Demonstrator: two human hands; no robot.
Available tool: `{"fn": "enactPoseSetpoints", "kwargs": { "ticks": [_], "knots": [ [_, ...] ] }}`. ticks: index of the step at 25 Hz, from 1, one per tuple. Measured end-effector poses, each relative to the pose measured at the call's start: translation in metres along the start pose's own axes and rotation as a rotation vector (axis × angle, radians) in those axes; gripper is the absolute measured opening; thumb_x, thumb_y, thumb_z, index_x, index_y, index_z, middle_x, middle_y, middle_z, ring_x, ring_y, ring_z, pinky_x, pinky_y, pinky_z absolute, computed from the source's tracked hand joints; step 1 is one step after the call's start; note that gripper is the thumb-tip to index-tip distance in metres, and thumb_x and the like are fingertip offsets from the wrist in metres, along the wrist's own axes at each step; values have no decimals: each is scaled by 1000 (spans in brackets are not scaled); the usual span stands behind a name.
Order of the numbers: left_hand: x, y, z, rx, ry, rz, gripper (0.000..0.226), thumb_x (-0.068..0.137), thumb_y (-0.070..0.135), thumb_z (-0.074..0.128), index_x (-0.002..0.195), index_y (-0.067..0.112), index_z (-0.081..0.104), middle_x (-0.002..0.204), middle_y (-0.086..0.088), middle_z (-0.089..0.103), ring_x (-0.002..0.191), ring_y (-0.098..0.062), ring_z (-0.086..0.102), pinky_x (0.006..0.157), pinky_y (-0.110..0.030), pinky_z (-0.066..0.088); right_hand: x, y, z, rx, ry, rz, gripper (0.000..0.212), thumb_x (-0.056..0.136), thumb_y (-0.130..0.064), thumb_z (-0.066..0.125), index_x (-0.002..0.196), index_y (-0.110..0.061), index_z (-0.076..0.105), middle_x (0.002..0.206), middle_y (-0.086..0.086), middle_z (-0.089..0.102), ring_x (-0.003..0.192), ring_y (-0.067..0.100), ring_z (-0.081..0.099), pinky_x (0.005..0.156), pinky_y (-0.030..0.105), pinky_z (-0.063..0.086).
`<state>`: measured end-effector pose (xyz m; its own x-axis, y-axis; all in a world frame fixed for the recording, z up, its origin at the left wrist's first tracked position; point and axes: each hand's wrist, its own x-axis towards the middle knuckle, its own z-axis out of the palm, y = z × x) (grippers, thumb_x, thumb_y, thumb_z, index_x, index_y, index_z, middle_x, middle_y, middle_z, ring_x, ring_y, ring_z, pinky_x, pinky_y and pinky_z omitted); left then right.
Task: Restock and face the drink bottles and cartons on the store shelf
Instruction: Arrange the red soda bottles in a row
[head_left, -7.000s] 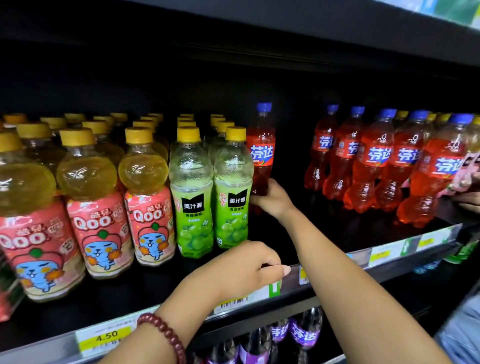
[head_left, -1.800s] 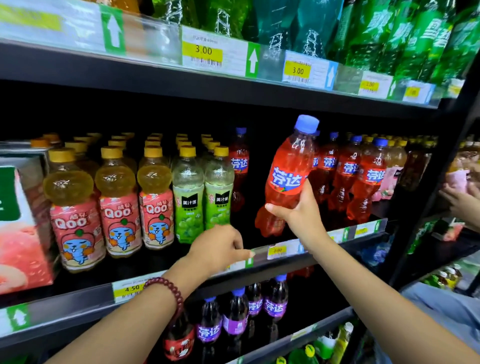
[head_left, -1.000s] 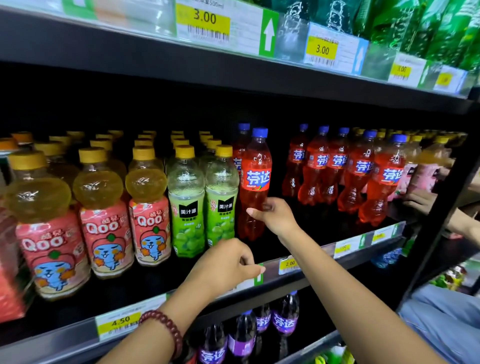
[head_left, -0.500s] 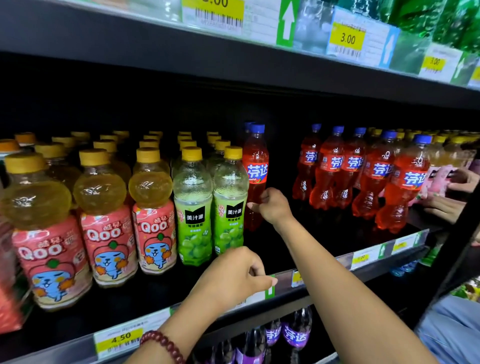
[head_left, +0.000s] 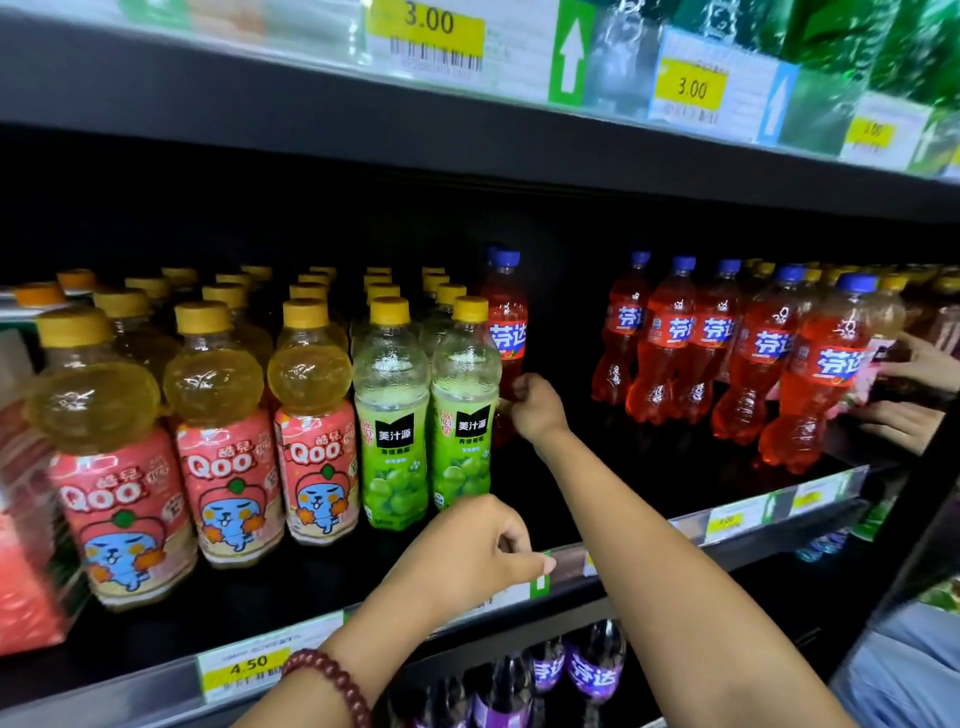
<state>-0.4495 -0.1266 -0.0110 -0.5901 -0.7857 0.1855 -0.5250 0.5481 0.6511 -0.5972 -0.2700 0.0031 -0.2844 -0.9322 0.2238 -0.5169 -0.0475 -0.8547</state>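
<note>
My right hand (head_left: 535, 408) reaches deep into the middle shelf and grips the lower body of a red soda bottle with a blue cap (head_left: 505, 317), standing upright just right of the green grape juice bottles (head_left: 462, 410). My left hand (head_left: 480, 551) rests on the shelf's front edge rail (head_left: 737, 519), fingers curled over the price strip. A group of red soda bottles (head_left: 753, 353) stands farther right. Yellow-capped Qoo bottles (head_left: 218, 441) fill the left side.
A dark gap lies on the shelf between the held bottle and the red soda group. Another person's hands (head_left: 914, 395) work at the far right. Green bottles sit on the shelf above (head_left: 883, 47); purple soda bottles (head_left: 592, 670) below. A pink carton (head_left: 26, 571) stands at far left.
My right hand carried a red soda bottle from the right group to the spot beside the green juice bottles and pushed it farther back. My left hand stayed on the rail.
</note>
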Motion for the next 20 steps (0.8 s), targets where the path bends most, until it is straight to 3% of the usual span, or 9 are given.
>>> {"fn": "enactPoseSetpoints", "kwargs": {
  "ticks": [2,4,6,8,11,15,16,17,20],
  "knots": [
    [0,1,0,-19,-9,7,31,82,33,72,58,18,61,52,9,49,46,0,39,49,-16,30,-10,2,-11,20,-44,20,40,86,-13,68,120,2,54,114,16,60,107,25,57,88,28,41],
    [4,1,-3,-62,-75,11,28,83,31,72,64,10,67,54,8,53,50,1,41,53,-18,33,-13,14,-32,47,-46,57,58,86,-20,69,132,5,45,128,17,55,118,28,54,96,31,42],
    [13,9,-5,-80,-176,24,26,83,32,71,74,7,72,63,1,63,58,-4,50,59,-23,38,-12,29,-64,2,16,91,57,84,-26,71,130,0,48,116,13,58,108,26,57,84,31,46],
    [30,27,1,-2,-237,74,24,85,29,69,83,6,74,65,-1,65,58,-3,54,59,-20,42,-9,47,-98,-67,100,122,41,81,-26,73,113,-7,57,100,8,58,95,24,57,74,31,45],
    [60,56,20,124,-194,158,17,85,23,68,90,8,75,71,0,69,51,4,51,57,-11,40,-4,62,-133,-143,225,103,25,78,-22,74,97,-12,60,92,9,61,97,28,62,78,33,45],
    [89,58,45,39,-168,165,14,81,13,67,70,11,75,63,3,65,57,0,52,60,-24,46,14,71,-161,-206,342,57,46,77,-22,74,114,-2,58,114,15,65,110,30,59,86,30,42],
    [91,55,50,21,-163,188,21,81,11,66,62,4,63,53,6,57,51,1,44,55,-27,41,21,73,-165,-200,366,48,50,76,-23,75,117,-2,57,118,15,64,112,30,58,89,30,42],
    [94,52,55,-10,-159,192,40,82,10,64,49,13,41,45,7,45,46,0,35,49,-26,34,30,75,-170,-183,384,46,53,76,-24,76,120,-3,55,120,15,63,114,30,58,91,30,42],
    [96,46,61,-50,-136,204,53,84,13,63,44,15,29,43,3,25,43,-7,21,47,-24,20,55,77,-178,-152,400,25,59,76,-24,77,124,-2,49,123,13,60,115,29,56,92,29,42]
  ]
}}
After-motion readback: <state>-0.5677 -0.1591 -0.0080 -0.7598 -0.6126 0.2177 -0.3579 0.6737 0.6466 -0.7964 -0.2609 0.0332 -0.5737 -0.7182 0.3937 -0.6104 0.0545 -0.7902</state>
